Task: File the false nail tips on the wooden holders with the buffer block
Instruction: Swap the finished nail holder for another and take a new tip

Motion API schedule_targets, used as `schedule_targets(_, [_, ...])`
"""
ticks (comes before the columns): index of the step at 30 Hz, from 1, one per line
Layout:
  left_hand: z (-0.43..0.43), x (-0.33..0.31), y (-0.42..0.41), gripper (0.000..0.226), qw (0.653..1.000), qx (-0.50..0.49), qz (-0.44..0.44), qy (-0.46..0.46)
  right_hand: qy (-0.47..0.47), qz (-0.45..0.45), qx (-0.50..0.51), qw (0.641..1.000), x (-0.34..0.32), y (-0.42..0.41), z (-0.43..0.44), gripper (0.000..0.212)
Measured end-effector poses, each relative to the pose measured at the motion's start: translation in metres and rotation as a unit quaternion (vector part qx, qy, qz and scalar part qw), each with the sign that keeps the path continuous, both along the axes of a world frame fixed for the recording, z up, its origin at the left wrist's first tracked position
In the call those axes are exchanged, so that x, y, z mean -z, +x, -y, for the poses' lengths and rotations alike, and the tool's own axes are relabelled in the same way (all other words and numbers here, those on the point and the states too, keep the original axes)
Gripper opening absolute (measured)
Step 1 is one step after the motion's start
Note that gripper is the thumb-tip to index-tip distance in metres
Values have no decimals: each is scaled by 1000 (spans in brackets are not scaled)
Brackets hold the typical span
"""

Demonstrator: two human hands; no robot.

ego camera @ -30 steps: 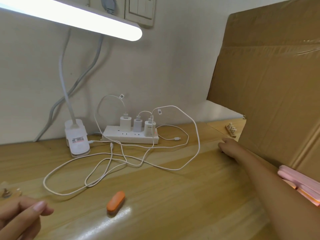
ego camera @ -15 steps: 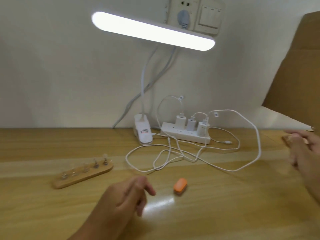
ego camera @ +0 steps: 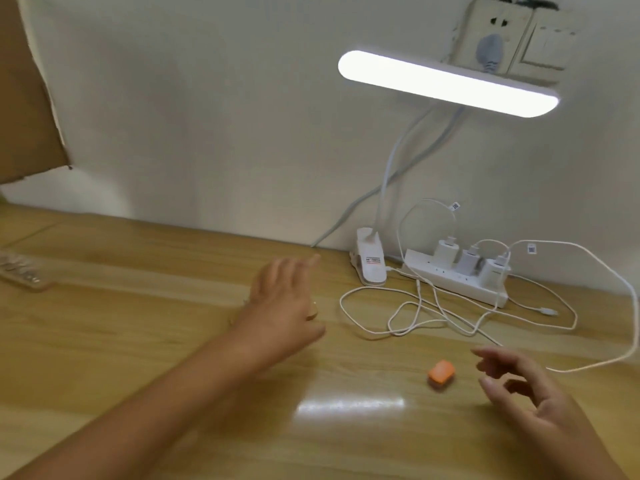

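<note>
A small orange buffer block (ego camera: 441, 372) lies on the wooden desk (ego camera: 138, 341), right of centre. My left hand (ego camera: 284, 303) reaches forward with fingers spread and covers most of a wooden holder (ego camera: 313, 312); only a sliver shows at the hand's right edge. It is unclear whether the hand touches the holder. A second wooden holder with false nail tips (ego camera: 20, 271) lies blurred at the far left edge. My right hand (ego camera: 530, 393) hovers just right of the buffer block, fingers apart and empty.
A white clip lamp base (ego camera: 370, 268) and a power strip with chargers (ego camera: 457, 275) stand at the wall. Loose white cables (ego camera: 433, 317) loop over the desk behind the block. The lamp bar (ego camera: 446, 84) hangs above. A cardboard sheet (ego camera: 24, 98) leans at the upper left.
The view has swung left. My left hand moved forward over the wooden holder. My right hand came back from the far right to beside the orange block.
</note>
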State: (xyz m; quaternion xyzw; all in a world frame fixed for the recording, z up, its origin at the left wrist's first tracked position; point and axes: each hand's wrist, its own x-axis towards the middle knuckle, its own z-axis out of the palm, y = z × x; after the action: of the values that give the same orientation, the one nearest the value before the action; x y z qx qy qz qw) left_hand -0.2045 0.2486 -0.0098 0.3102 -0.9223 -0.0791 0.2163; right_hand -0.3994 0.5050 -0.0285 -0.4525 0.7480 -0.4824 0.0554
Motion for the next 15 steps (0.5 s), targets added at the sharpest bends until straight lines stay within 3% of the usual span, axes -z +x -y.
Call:
schedule_targets(3, [34, -8, 17, 108, 990, -84, 110, 39, 33, -9, 17, 999, 1, 0, 0, 48])
schedule_targets(6, [55, -8, 32, 111, 973, -77, 188, 108, 98, -14, 16, 995, 3, 2, 4, 58])
schedule_targets(11, [60, 0, 29, 85, 970, 1, 172, 170, 270, -134, 51, 952, 1, 4, 22, 76])
schedule_targets(15, [45, -3, 24, 78, 967, 33, 185, 174, 302, -143, 81, 939, -1, 8, 31, 62])
